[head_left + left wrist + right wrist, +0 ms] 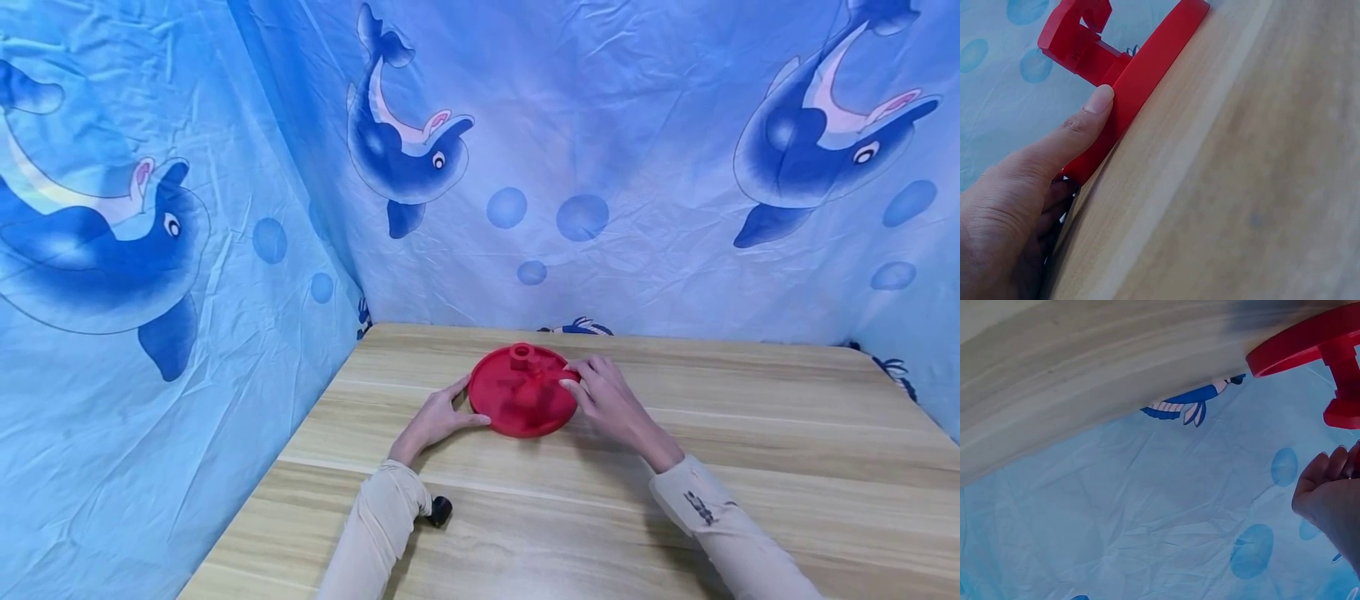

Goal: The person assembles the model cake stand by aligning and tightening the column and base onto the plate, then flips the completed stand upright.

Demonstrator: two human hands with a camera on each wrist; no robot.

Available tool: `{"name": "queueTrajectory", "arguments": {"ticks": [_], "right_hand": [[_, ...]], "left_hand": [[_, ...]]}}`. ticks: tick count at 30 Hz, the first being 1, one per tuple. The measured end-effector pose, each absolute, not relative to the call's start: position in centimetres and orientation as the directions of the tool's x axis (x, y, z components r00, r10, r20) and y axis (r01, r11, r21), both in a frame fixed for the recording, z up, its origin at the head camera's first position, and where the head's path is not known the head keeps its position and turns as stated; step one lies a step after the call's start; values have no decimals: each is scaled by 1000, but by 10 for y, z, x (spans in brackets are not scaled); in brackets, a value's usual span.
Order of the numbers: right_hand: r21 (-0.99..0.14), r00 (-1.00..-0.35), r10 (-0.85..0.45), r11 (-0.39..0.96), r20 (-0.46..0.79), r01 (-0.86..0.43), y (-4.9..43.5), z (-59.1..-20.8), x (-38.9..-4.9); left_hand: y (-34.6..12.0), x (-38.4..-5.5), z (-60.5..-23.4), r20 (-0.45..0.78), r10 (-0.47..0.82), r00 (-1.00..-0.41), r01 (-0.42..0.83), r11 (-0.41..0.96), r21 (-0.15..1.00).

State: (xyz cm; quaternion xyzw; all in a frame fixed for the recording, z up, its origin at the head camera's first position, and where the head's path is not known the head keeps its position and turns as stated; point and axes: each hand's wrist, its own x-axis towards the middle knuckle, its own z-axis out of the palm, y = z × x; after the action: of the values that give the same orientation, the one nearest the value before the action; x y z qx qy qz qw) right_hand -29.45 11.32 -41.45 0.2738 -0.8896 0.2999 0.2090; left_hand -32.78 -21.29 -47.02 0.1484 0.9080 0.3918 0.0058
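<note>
A red round base (510, 408) with a raised rim lies on the wooden table, and an upright red post with a ring-shaped top (522, 353) rises from it. My left hand (437, 422) grips the base's near-left edge, its thumb (1100, 100) against the rim in the left wrist view. Over the right side of the base, my right hand (607, 400) pinches a small red part, mostly hidden by the fingers. The right wrist view has the curled right hand (1335, 494) close to the post's top (1342, 412), with a bit of red at the fingertips.
The wooden table (750, 417) extends to both sides and towards me. Blue dolphin-print cloth (645, 167) hangs behind it and along the left. A small black object (440, 511) sits at the left sleeve's cuff.
</note>
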Motion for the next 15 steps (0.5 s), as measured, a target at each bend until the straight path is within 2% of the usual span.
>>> {"name": "queueTrajectory", "arguments": {"ticks": [5, 8, 11, 15], "right_hand": [[-477, -820, -325, 689, 471, -546, 104, -407, -298], [-559, -868, -288, 673, 404, -484, 99, -401, -301], [-681, -910, -250, 605, 330, -413, 95, -395, -305], [-845, -952, -211, 446, 221, -295, 90, -388, -311]], "left_hand": [[-213, -326, -469, 106, 275, -956, 267, 653, 709], [-213, -326, -470, 102, 273, -957, 262, 652, 712], [-213, -327, -471, 102, 273, -956, 260, 639, 724], [-213, -327, -472, 104, 273, -956, 258, 623, 738]]}}
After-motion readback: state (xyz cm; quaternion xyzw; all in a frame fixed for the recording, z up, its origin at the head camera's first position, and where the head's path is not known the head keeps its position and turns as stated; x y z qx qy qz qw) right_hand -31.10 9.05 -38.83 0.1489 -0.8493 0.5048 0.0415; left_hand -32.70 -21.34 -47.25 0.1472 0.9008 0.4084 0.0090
